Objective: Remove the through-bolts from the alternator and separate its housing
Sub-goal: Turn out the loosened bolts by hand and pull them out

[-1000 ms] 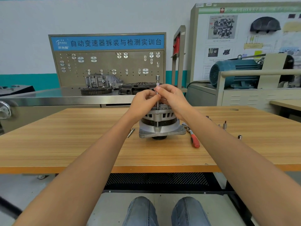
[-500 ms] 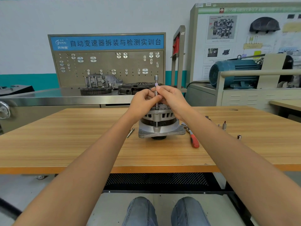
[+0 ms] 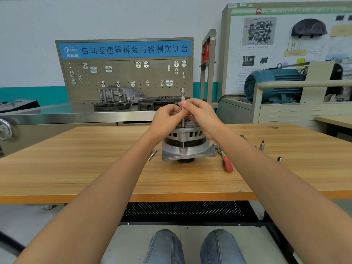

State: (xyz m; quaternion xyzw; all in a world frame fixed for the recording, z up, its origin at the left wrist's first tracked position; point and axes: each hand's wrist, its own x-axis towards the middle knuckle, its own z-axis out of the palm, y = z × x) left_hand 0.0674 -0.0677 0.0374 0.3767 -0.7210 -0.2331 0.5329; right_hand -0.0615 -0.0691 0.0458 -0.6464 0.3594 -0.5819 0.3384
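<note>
The alternator (image 3: 185, 144) is standing upright near the middle of the desk (image 3: 76, 168), its flat mounting plate down and its slotted housing facing up. A long thin bolt (image 3: 182, 107) is rising straight up out of the top of the housing, with its head showing above the hands. The left hand (image 3: 167, 119) and the right hand (image 3: 202, 115) are meeting around the shaft of that bolt; the fingers (image 3: 185, 102) of both are curled in and pinching it from either side, the right-hand tips a little higher than the left.

Judging by this, the step in hand is drawing a loosened through-bolt out of the housing by hand. The next move is likely calling for a straight upward pull, keeping the bolt in line with its hole so it is not binding, then laying it aside on the desk. How many bolts are left in the housing cannot be told from here.

Just left of the alternator a slim metal rod (image 3: 152, 155) is lying on the desk, possibly a bolt already taken out. Just to the right a ratchet with a red handle (image 3: 225, 161) is lying, and farther right a few small sockets (image 3: 279, 159) are standing well apart from the work. Behind the desk a steel bench is carrying gear parts below a pegboard (image 3: 125, 79).
</note>
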